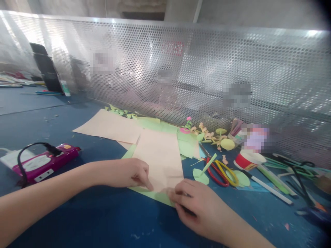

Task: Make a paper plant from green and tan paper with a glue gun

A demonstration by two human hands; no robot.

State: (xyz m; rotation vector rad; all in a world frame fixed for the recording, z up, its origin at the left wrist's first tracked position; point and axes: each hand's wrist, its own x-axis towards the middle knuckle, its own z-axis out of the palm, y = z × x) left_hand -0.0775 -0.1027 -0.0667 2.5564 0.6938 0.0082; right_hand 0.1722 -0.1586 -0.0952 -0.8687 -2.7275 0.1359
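A peach paper sheet (159, 155) lies on the blue table (103, 220), over a light green sheet (152, 195). My left hand (126, 172) is closed, its fingertips pressing the peach sheet's near left edge. My right hand (196, 203) is curled at the near right corner, fingers pinching the paper's edge where peach and green meet. Both hands touch the same sheet, a short gap between them.
A second peach sheet (108, 125) and green scraps lie behind. Red-and-yellow scissors (219, 170), a glue pot (248, 160), pens (271, 189) and paper curls (212, 136) crowd the right. A magenta device (46, 162) with a black cable sits left. A perforated metal screen (207, 69) closes the back.
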